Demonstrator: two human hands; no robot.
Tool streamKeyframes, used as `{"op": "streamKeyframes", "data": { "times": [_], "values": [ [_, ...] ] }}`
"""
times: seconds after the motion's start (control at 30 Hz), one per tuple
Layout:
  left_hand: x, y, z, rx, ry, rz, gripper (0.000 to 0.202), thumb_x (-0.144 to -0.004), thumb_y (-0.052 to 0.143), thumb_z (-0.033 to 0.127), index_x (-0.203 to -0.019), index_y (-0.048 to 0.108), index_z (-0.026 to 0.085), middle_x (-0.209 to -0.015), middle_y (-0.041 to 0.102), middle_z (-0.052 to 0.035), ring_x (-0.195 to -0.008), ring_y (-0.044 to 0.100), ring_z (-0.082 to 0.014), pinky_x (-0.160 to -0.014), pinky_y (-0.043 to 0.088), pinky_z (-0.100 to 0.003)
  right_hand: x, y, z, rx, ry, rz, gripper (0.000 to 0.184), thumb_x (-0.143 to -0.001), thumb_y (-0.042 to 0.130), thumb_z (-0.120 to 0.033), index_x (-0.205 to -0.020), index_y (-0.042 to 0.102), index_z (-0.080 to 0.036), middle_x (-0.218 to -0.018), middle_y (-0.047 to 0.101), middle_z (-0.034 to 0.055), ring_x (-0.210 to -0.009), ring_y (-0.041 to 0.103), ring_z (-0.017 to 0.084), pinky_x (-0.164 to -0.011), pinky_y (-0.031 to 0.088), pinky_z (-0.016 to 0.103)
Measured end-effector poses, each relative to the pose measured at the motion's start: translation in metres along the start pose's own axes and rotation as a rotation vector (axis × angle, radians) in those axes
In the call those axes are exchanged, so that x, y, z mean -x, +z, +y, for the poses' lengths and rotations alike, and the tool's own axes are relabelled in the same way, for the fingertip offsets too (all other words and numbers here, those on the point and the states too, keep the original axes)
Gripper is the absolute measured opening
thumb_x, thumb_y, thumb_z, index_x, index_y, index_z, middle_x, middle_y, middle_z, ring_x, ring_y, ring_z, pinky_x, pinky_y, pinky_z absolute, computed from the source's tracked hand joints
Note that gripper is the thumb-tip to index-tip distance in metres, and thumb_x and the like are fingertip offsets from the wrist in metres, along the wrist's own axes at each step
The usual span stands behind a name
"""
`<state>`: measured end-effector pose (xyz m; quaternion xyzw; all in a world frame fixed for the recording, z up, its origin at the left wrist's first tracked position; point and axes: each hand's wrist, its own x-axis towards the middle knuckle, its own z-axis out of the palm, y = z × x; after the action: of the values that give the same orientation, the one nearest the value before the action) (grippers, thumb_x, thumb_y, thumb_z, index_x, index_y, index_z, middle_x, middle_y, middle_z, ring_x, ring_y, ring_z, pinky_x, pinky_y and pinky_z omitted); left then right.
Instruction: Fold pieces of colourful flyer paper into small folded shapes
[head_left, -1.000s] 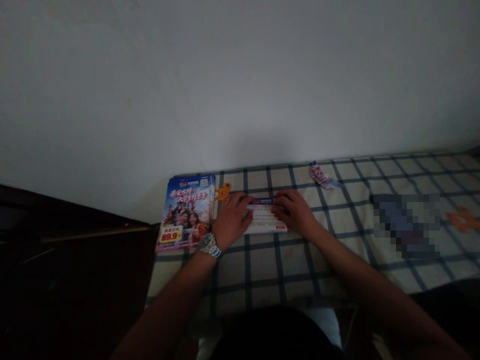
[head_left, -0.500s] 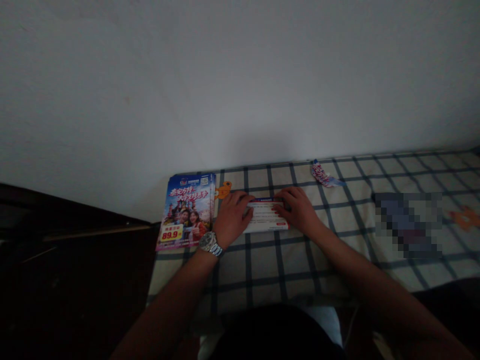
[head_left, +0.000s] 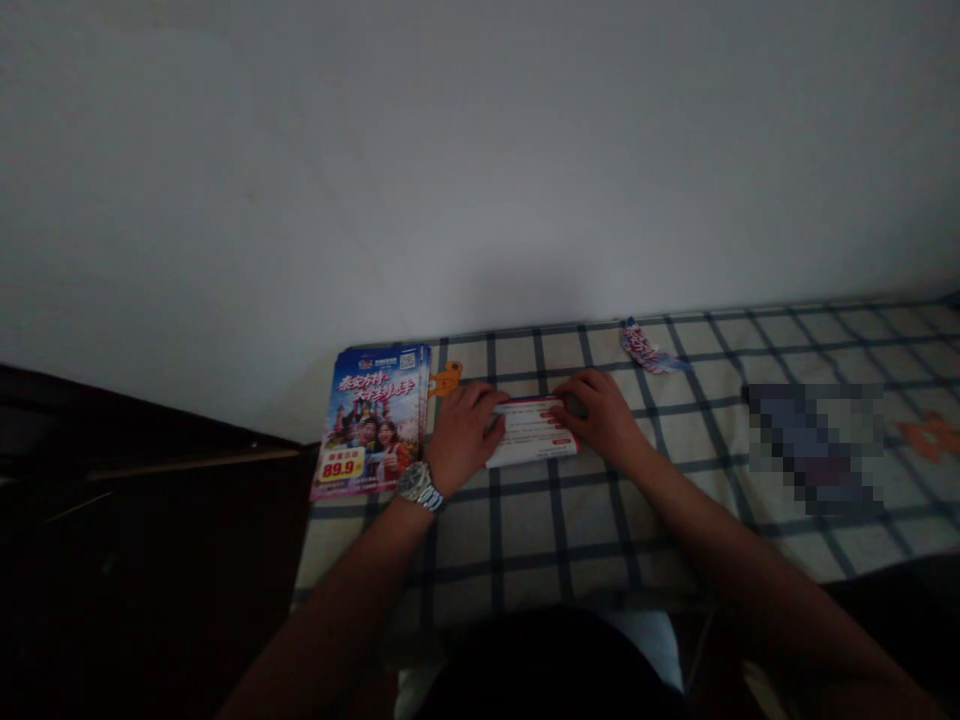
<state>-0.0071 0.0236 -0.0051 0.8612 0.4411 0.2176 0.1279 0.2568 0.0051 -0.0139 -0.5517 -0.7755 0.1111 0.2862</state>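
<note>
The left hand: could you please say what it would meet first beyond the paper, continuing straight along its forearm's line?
Past the paper, the left hand would probably meet the wall first, though depth is unclear.

The surface is matt, wrinkled checked cloth (head_left: 525,545), bearing smooth, faintly glossy paper leaflets (head_left: 373,405) at its far left corner, 1 smooth paper sheet (head_left: 529,432) toward its left half and 1 crinkled, paper-looking scrap (head_left: 641,347) near its far edge, below a matt wall (head_left: 480,170).
</note>
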Motion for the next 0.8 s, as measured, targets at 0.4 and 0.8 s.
{"op": "streamKeyframes", "data": {
  "times": [0.4,0.8],
  "values": [
    [-0.0008,-0.0028,-0.0014,-0.027,-0.031,0.014,0.022,-0.099,0.055,0.024,-0.119,0.063,0.022,-0.118,0.058,-0.0085,-0.115,0.055,-0.0284,-0.103,0.045,-0.047,-0.0005,0.0024,0.0036,-0.007,0.023,-0.006,0.020,-0.091,0.071,-0.029,-0.110,0.069,-0.023,-0.108,0.063,0.0084,-0.104,0.057,0.029,-0.093,0.048,0.045],
    [-0.0019,-0.0032,0.0001,-0.047,-0.078,0.021,0.018,-0.096,0.059,0.025,-0.113,0.062,0.022,-0.114,0.060,-0.0084,-0.111,0.055,-0.0300,-0.098,0.045,-0.048,-0.0006,0.0013,0.0010,-0.010,0.033,0.016,0.018,-0.092,0.069,-0.031,-0.108,0.069,-0.023,-0.107,0.062,0.0095,-0.103,0.058,0.030,-0.092,0.050,0.048]
  ]
}}
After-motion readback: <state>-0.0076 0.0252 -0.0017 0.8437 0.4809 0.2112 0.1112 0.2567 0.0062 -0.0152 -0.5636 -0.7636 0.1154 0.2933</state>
